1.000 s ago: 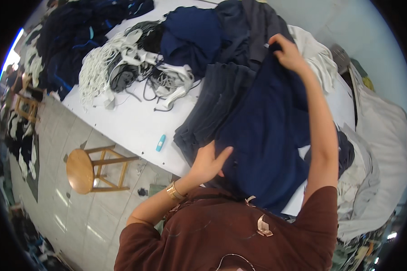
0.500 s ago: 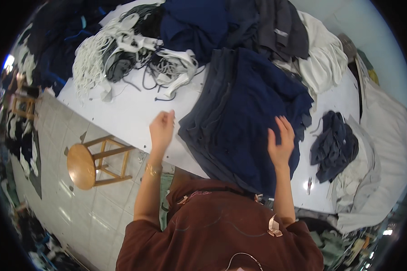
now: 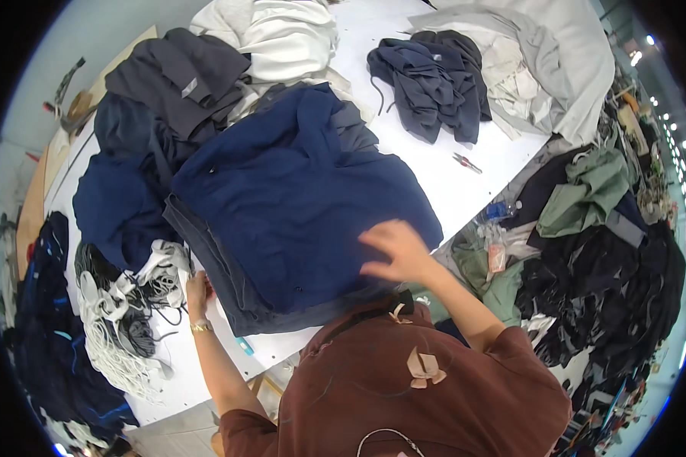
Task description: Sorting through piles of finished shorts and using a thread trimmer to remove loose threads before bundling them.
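A stack of folded navy and dark grey garments (image 3: 282,221) lies on the white table in front of me. My left hand (image 3: 197,295) is low at the stack's left edge, near some white and grey cords (image 3: 164,266). Its fingers are curled together, with a small reddish spot beside them; what they hold, if anything, I cannot make out. Over the near right part of the top navy garment is my right hand (image 3: 400,251), fingers spread and slightly blurred, holding nothing.
Red-handled thread snips (image 3: 467,163) lie right of the stack, below a crumpled dark garment (image 3: 434,84). Grey and white cloth (image 3: 549,53) covers the far right corner. Dark garments (image 3: 175,76) are heaped far left. Black and green cloth (image 3: 594,282) is piled beyond the table's right edge.
The view has swung to the right, bringing the right-hand cloth piles in and most of the stool out. My left hand has come down beside the stack; my right hand remains over the navy garment.
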Available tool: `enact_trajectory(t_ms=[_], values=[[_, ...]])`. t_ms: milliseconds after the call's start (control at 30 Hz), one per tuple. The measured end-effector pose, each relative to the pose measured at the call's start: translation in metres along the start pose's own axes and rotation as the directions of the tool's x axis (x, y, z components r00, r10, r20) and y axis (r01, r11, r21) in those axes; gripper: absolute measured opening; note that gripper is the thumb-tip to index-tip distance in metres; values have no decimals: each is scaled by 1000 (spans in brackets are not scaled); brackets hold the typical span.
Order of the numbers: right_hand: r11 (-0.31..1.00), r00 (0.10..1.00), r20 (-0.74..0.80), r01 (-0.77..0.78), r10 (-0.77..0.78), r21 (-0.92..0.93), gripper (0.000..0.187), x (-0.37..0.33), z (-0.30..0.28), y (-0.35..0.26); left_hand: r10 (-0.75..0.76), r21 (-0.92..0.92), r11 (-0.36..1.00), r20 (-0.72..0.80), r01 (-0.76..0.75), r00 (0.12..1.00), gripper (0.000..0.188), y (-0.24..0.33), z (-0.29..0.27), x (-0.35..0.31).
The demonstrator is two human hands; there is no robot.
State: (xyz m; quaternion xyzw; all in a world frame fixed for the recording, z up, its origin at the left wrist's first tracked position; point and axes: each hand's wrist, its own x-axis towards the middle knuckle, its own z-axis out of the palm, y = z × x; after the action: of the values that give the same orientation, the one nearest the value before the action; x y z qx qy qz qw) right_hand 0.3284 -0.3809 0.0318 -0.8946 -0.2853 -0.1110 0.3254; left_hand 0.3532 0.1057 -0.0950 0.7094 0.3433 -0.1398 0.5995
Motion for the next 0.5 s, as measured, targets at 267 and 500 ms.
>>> enact_trajectory(t_ms=[267, 500], values=[[968, 920, 368, 43, -134, 246, 25, -13, 46, -22, 336, -881, 437, -28, -182, 941, 27, 3, 9, -37], [787, 932, 359, -257, 48, 560, 18, 55, 24, 19, 211, -893, 318, -261, -319, 942, 29, 17, 7, -74]])
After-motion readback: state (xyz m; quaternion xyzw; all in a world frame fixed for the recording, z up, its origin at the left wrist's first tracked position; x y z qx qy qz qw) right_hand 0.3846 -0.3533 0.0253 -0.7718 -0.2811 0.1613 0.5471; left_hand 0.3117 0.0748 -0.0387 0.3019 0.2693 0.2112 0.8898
